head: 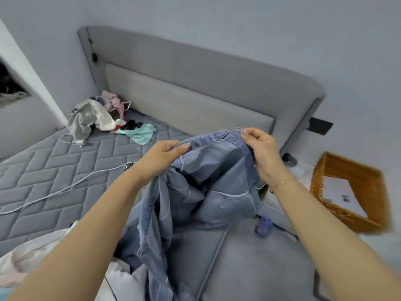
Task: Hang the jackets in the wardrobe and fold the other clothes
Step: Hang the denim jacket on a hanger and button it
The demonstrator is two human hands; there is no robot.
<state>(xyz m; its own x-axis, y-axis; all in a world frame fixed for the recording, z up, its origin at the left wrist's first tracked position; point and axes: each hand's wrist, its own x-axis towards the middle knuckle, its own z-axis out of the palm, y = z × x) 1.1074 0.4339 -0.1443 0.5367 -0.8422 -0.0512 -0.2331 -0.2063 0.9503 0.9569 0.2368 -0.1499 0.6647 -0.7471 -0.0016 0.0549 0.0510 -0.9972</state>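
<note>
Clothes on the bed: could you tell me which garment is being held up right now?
The blue denim garment, gripped by both the left hand and right hand; the other clothes lie heaped by the headboard.

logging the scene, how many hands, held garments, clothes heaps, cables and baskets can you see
hands: 2, left hand and right hand, both gripping the garment
blue denim garment: 1
mixed heap of crumpled clothes by the grey headboard: 1
white cable across the grey quilted mattress: 1
brown wicker basket: 1
total: 6
</note>
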